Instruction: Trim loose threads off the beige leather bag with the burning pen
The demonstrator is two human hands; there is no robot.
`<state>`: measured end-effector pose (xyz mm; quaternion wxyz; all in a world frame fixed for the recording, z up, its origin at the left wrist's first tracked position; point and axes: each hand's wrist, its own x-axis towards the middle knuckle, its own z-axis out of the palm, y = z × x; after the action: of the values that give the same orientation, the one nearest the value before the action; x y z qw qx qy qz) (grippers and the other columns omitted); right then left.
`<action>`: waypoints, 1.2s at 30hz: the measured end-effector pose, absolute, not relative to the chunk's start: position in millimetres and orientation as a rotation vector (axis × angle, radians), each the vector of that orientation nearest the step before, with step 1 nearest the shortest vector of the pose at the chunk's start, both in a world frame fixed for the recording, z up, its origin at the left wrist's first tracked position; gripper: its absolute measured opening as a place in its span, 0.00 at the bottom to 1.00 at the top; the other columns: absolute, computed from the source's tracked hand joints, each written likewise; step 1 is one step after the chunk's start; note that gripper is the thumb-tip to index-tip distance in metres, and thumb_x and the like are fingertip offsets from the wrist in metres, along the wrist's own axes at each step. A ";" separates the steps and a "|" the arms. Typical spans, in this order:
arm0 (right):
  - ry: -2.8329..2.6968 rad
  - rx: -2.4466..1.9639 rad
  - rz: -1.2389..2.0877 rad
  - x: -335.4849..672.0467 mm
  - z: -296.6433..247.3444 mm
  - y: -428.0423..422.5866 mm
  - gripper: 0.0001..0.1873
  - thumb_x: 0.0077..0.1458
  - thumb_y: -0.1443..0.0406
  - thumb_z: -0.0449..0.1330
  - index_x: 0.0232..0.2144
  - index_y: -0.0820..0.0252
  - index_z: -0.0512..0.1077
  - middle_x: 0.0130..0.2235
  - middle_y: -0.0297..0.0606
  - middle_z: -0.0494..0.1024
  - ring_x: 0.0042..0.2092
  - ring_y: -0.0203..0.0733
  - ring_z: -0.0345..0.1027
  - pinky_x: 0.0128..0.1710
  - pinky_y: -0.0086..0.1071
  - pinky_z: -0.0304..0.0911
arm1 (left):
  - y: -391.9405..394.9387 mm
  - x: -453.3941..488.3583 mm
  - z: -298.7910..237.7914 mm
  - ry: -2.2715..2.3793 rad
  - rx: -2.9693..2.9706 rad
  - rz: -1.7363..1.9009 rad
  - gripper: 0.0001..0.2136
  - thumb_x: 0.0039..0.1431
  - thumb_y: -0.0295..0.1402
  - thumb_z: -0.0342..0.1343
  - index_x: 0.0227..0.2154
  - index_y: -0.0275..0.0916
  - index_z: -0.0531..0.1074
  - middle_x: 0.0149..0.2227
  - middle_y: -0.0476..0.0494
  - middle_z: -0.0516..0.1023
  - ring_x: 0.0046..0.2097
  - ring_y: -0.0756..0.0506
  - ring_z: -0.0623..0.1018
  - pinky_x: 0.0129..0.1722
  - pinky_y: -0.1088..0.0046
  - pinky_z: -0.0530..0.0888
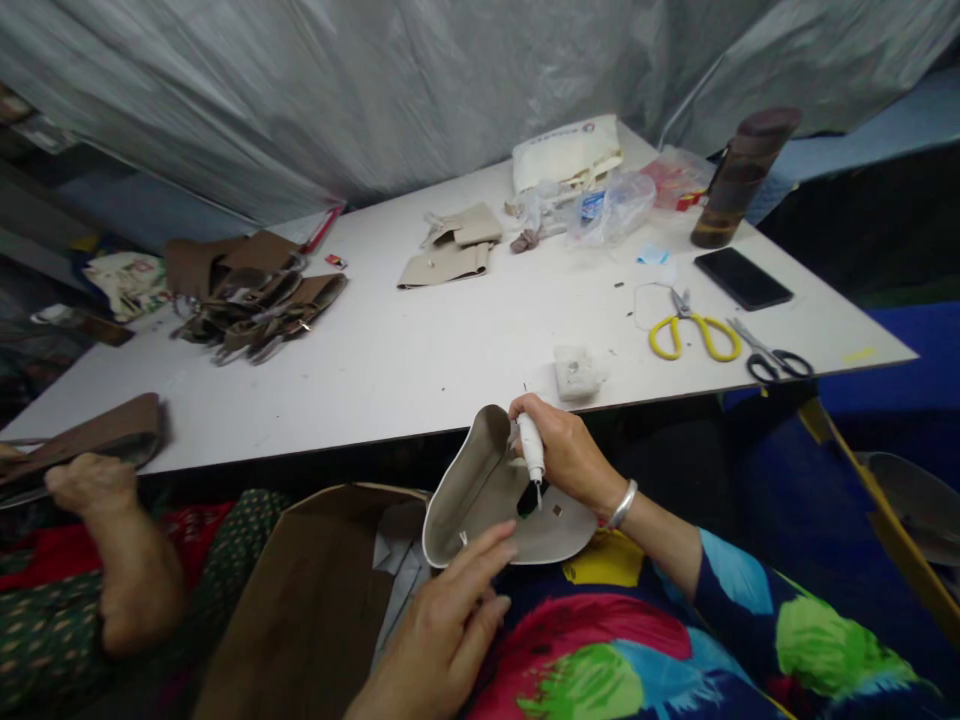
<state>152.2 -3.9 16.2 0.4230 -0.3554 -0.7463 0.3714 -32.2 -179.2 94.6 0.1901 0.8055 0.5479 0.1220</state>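
Note:
My left hand (442, 625) lies over my lap with its fingers stretched out, the fingertips pressing the lower edge of a beige folded leather piece (480, 490). My right hand (566, 450) is closed round a small white pen-like tool (532, 450), its dark tip pointing down onto the inside of that piece near a small metal fitting (556, 511). A silver bangle sits on my right wrist. The leather piece curls up at its far end, just below the table edge.
A white table (420, 350) carries brown leather parts (247, 290), beige parts (450, 250), plastic bags (607, 200), yellow scissors (694, 335), black scissors (772, 355), a phone (742, 278) and a dark bottle (739, 175). Another person's foot (112, 540) rests at left. A cardboard box (307, 600) stands by my knee.

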 end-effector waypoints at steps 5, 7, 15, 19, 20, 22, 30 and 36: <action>-1.900 -0.835 0.986 154.7 15.1 -3.3 0.17 0.56 0.76 0.56 0.46 0.57 0.68 0.34 0.31 0.74 0.32 0.36 0.65 0.35 0.27 0.56 | -173.2 -17.3 62.3 1.666 2.287 0.689 0.09 0.68 0.26 0.55 0.47 0.40 0.77 0.43 0.41 0.84 0.45 0.45 0.85 0.46 0.73 0.82; -1.911 -0.832 0.992 158.7 14.4 -3.0 0.14 0.59 0.74 0.56 0.46 0.57 0.68 0.34 0.31 0.74 0.32 0.36 0.66 0.35 0.28 0.57 | -174.4 -14.3 64.0 1.726 2.266 0.855 0.06 0.67 0.27 0.57 0.43 0.40 0.77 0.39 0.42 0.83 0.41 0.46 0.84 0.42 0.74 0.81; -1.858 -0.848 1.035 165.0 24.0 -8.9 0.08 0.63 0.68 0.58 0.45 0.55 0.68 0.33 0.30 0.74 0.31 0.37 0.67 0.34 0.28 0.58 | -191.5 -22.5 71.8 1.982 2.246 1.272 0.06 0.64 0.23 0.59 0.40 0.39 0.76 0.39 0.43 0.80 0.41 0.48 0.82 0.44 0.75 0.79; -1.841 -0.881 1.084 160.4 23.0 -15.6 0.07 0.64 0.67 0.58 0.44 0.55 0.68 0.34 0.31 0.75 0.33 0.38 0.67 0.35 0.29 0.58 | -194.5 -22.1 72.4 1.998 2.300 1.355 0.08 0.62 0.21 0.59 0.42 0.39 0.76 0.41 0.43 0.80 0.43 0.47 0.82 0.47 0.73 0.79; -1.838 -0.884 1.099 159.2 21.8 -17.0 0.07 0.64 0.67 0.58 0.44 0.54 0.68 0.34 0.31 0.75 0.33 0.38 0.67 0.35 0.29 0.58 | -194.6 -21.4 72.7 2.001 2.302 1.365 0.08 0.62 0.21 0.59 0.42 0.39 0.76 0.41 0.44 0.80 0.43 0.47 0.82 0.47 0.73 0.79; -1.836 -0.886 1.126 157.1 19.4 -19.5 0.06 0.64 0.67 0.58 0.44 0.54 0.68 0.35 0.31 0.76 0.34 0.38 0.68 0.36 0.30 0.59 | -194.2 -20.5 73.4 2.017 2.284 1.375 0.08 0.62 0.21 0.59 0.41 0.39 0.76 0.41 0.44 0.80 0.43 0.47 0.81 0.48 0.73 0.78; -1.805 -0.868 1.137 155.5 19.1 -22.6 0.08 0.63 0.68 0.58 0.45 0.55 0.69 0.33 0.30 0.73 0.33 0.37 0.66 0.35 0.28 0.59 | -186.4 -30.8 76.7 2.031 2.134 1.440 0.08 0.63 0.21 0.57 0.38 0.40 0.75 0.40 0.46 0.79 0.41 0.47 0.80 0.45 0.71 0.78; -1.790 -0.870 1.094 153.4 20.4 -25.2 0.06 0.65 0.64 0.60 0.44 0.55 0.69 0.31 0.29 0.71 0.31 0.37 0.65 0.33 0.28 0.58 | -181.5 -25.3 77.7 1.970 2.167 1.465 0.08 0.63 0.19 0.57 0.37 0.40 0.75 0.40 0.46 0.78 0.42 0.48 0.79 0.46 0.71 0.76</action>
<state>153.4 -25.2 20.4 0.4218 -0.3473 -0.7147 0.4367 -25.3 -181.5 77.7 -0.0664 0.6602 0.6002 0.4466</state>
